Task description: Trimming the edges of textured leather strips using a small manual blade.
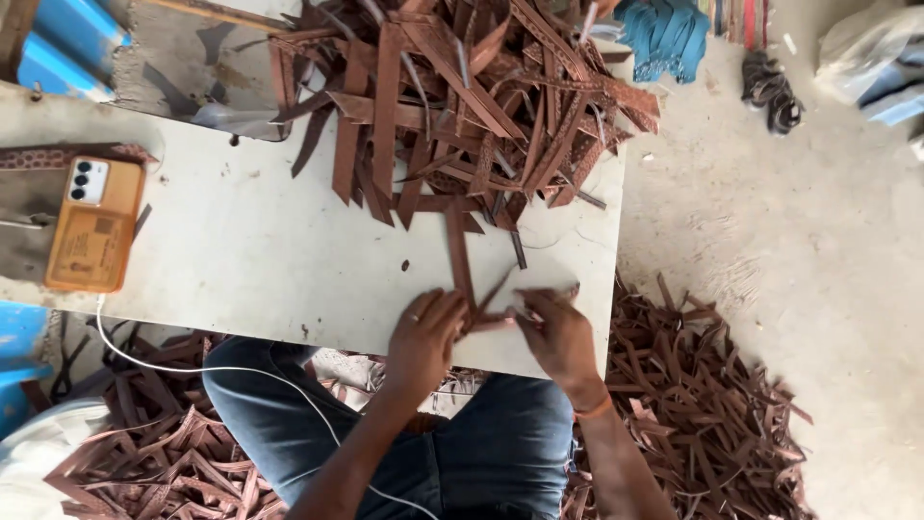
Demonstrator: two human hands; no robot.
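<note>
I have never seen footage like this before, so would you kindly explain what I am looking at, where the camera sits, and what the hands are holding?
There is no machine here: a person works with two bare hands, and the single picture comes from a camera worn on their head, looking down. They sit at a pale worktable in blue jeans. The left hand and right hand both grip thin brown leather strips at the table's near edge. A big heap of similar brown strips covers the far end. On the left lies a phone in an orange case, with a white cable trailing down. More strip offcuts litter the floor on both sides.
</note>
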